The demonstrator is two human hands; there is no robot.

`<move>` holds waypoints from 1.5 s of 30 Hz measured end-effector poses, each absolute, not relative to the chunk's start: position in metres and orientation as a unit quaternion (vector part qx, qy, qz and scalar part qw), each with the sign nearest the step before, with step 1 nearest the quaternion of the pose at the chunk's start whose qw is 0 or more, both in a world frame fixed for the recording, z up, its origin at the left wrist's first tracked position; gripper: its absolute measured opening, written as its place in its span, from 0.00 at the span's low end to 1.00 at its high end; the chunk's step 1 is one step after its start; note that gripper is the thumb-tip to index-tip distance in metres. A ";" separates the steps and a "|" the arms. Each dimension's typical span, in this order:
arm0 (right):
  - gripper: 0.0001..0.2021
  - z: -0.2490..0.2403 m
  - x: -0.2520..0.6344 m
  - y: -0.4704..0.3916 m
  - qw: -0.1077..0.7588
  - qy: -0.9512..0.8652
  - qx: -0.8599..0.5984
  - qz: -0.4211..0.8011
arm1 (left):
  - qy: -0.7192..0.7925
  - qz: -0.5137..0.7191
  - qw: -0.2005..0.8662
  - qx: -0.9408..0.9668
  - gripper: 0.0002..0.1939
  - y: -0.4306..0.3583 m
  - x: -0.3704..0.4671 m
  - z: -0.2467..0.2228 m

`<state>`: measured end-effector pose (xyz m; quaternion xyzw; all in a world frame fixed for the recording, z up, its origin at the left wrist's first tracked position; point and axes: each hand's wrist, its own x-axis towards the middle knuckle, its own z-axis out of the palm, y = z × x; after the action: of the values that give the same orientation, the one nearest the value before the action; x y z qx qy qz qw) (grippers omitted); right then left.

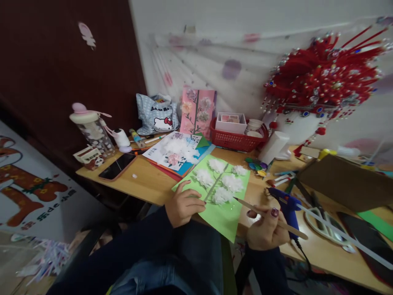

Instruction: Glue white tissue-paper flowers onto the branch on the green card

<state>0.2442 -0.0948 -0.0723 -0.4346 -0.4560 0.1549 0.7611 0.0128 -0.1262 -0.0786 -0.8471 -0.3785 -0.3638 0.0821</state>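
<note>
A light green sheet (229, 219) lies at the table's front edge, its lower corner past the edge. On it several fluffy white flowers (221, 195) surround a grey-green stem (216, 182). My left hand (184, 205) rests on the sheet's left edge, fingers spread and holding nothing. In my right hand (267, 230) is a thin wooden brush (291, 228), pinched between thumb and fingers. Its dark tip is close beside the lower right flower; whether it touches cannot be made out.
A blue glue gun (287, 207) with a long clear stick lies right of my right hand. Behind the sheet are stacked papers (156, 153) and a red basket (236, 140). A phone (118, 166) and bottle (95, 133) stand left; a cardboard piece (346, 182) is right.
</note>
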 end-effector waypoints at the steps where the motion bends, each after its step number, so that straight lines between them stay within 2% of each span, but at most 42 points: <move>1: 0.20 -0.073 0.245 -0.094 0.763 -0.456 -0.432 0.156 | -0.376 -0.366 0.080 -0.848 0.17 -0.124 0.011 -0.079; 7: 0.19 -0.074 0.244 -0.090 0.762 -0.467 -0.422 0.157 | -0.468 -0.353 0.052 -0.808 0.17 -0.116 -0.005 -0.079; 13: 0.20 -0.073 0.243 -0.089 0.744 -0.481 -0.435 0.159 | -0.507 -0.338 -0.026 -0.792 0.19 -0.107 -0.025 -0.068; 19: 0.20 -0.071 0.244 -0.090 0.738 -0.495 -0.429 0.162 | -0.627 -0.328 -0.004 -0.706 0.23 -0.094 -0.065 -0.047; 22: 0.21 -0.071 0.243 -0.090 0.734 -0.491 -0.440 0.163 | -0.724 -0.306 0.017 -0.618 0.21 -0.079 -0.093 -0.041; 27: 0.21 -0.071 0.244 -0.090 0.730 -0.492 -0.449 0.152 | -0.811 -0.276 0.027 -0.515 0.11 -0.051 -0.127 -0.048; 29: 0.21 -0.071 0.244 -0.090 0.729 -0.493 -0.448 0.159 | -0.826 -0.264 0.023 -0.498 0.08 -0.046 -0.132 -0.051; 35: 0.20 -0.070 0.245 -0.091 0.716 -0.505 -0.450 0.172 | -0.833 -0.255 -0.005 -0.491 0.08 -0.048 -0.137 -0.049; 42: 0.21 -0.070 0.244 -0.090 0.709 -0.512 -0.454 0.173 | -0.846 -0.267 -0.029 -0.460 0.13 -0.056 -0.134 -0.051; 45: 0.21 -0.068 0.244 -0.090 0.717 -0.517 -0.438 0.168 | -0.834 -0.293 -0.049 -0.465 0.11 -0.057 -0.133 -0.055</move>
<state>0.2436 -0.0901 -0.0684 -0.4378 -0.5165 0.1677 0.7165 -0.1326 -0.0568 -0.0549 -0.4650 -0.8341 -0.2926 -0.0493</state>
